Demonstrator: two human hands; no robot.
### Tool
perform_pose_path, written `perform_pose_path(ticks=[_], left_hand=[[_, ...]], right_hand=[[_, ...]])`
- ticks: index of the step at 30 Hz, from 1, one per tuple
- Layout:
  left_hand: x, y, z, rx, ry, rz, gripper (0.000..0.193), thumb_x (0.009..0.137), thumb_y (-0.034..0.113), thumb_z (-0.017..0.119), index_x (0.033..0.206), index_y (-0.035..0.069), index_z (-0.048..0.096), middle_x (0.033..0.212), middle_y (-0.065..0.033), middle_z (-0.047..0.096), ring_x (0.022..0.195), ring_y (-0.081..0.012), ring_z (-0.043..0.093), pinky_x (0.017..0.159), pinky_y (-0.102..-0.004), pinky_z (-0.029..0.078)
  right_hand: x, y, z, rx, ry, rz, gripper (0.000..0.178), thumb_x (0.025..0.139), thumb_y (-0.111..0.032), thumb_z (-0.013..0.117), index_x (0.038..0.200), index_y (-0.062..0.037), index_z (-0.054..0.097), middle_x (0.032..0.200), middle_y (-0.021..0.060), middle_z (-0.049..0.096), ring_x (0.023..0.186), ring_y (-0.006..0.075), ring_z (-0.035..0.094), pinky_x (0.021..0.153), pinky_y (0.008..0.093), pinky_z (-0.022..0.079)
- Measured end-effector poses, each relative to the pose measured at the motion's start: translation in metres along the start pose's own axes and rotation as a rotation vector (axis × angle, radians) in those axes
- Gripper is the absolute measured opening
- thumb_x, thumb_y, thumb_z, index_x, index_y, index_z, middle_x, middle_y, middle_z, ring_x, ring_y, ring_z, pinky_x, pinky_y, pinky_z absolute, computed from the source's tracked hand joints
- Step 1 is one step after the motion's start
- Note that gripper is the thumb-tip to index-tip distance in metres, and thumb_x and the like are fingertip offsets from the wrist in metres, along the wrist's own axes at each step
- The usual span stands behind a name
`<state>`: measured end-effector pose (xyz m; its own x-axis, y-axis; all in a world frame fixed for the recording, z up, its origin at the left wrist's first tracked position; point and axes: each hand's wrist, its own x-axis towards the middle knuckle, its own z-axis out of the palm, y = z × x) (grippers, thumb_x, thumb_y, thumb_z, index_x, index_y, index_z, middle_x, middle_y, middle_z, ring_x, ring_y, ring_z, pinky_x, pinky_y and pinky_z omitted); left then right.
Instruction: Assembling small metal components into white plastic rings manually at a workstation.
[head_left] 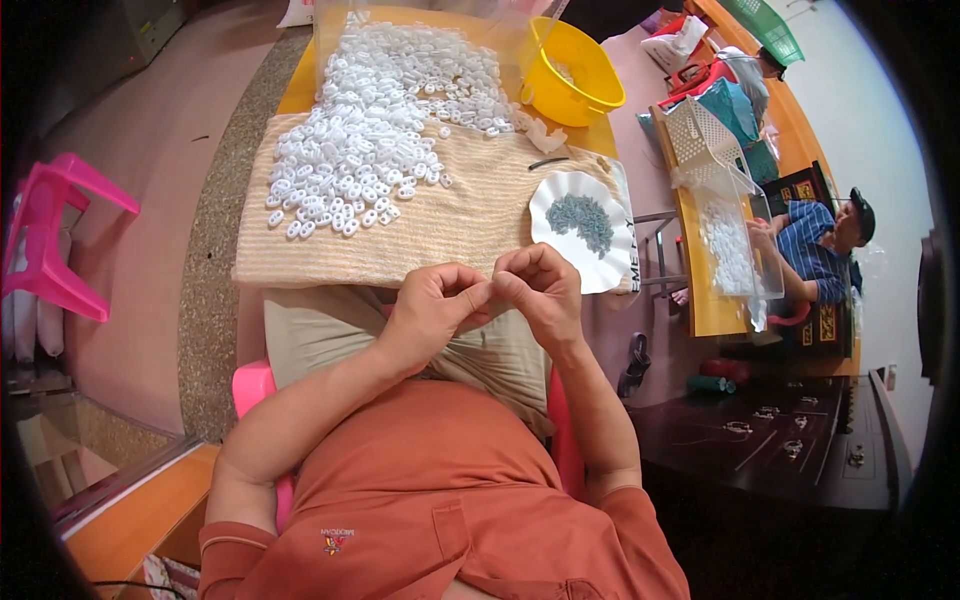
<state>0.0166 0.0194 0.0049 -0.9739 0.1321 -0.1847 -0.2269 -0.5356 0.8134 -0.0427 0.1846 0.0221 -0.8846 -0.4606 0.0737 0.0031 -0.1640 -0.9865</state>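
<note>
Both hands meet over my lap, just off the table's near edge. My left hand (440, 305) is closed in a pinch, thumb against fingertips. Against it, my right hand (541, 293) pinches too. Whatever is between the fingertips is too small to make out. Beyond my right hand, a white wavy-rimmed plate (598, 274) bears a heap of tiny grey-green pieces (580, 222). A large pile of small white oval plastic pieces with holes (360, 150) spreads over the striped beige towel (330, 255) on the table.
A yellow basin (570, 85) stands at the table's far right, near a dark thin stick (548, 162). Pink stools (60, 235) are at the left. To the right, a person in a striped shirt (812, 240) sits at another table (705, 310) with white pieces in a clear bin.
</note>
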Motion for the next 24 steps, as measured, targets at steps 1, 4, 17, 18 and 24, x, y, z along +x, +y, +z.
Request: perform_pose_path(ticks=[1,4,17,18,24], left_hand=[[0.0003,-0.001,-0.0001,0.001,-0.001,0.0,0.014,0.091,0.014,0.065,0.095,0.001,0.064,0.082,-0.0016,0.064,0.072,-0.0069,0.059,0.067,-0.0214,0.052],[0.0014,-0.0043,-0.0013,0.114,-0.01,0.06,0.013,0.091,0.013,0.064,0.093,0.0,0.064,0.082,-0.0012,0.063,0.072,-0.0065,0.059,0.066,-0.021,0.051],[0.0011,-0.0018,-0.0009,-0.032,-0.018,-0.066,0.013,0.092,0.012,0.062,0.094,-0.001,0.063,0.083,-0.002,0.063,0.071,-0.0069,0.06,0.067,-0.0205,0.053],[0.0011,-0.002,-0.0013,-0.052,-0.015,-0.08,0.014,0.092,0.012,0.062,0.095,-0.001,0.063,0.083,-0.0021,0.063,0.072,-0.007,0.06,0.067,-0.0208,0.054],[0.0024,-0.0012,-0.0024,-0.09,0.015,-0.093,0.015,0.092,0.014,0.063,0.093,-0.001,0.063,0.083,-0.0028,0.063,0.072,-0.0075,0.06,0.067,-0.0215,0.054]], right_hand=[[-0.0002,0.0003,-0.001,-0.014,-0.015,0.005,0.013,0.086,0.004,0.064,0.09,-0.0005,0.053,0.092,0.0084,0.063,0.08,0.0099,0.059,0.073,0.023,0.05],[-0.0003,-0.0009,-0.0036,-0.045,-0.04,0.016,0.014,0.086,0.002,0.065,0.093,0.0004,0.054,0.092,0.0075,0.063,0.08,0.0094,0.06,0.072,0.0222,0.05],[-0.0041,-0.0017,-0.0086,-0.128,-0.087,0.018,0.014,0.088,0.003,0.062,0.097,0.0006,0.052,0.095,0.007,0.061,0.084,0.0088,0.059,0.074,0.0217,0.05],[-0.0049,-0.0008,-0.0076,-0.128,-0.087,0.018,0.014,0.088,0.003,0.062,0.097,0.0006,0.052,0.095,0.007,0.061,0.084,0.0088,0.059,0.074,0.0217,0.05],[-0.0097,0.001,-0.0085,-0.318,-0.046,-0.024,0.013,0.089,0.006,0.058,0.098,-0.0002,0.05,0.094,0.0054,0.059,0.083,0.0087,0.057,0.075,0.0225,0.049]])
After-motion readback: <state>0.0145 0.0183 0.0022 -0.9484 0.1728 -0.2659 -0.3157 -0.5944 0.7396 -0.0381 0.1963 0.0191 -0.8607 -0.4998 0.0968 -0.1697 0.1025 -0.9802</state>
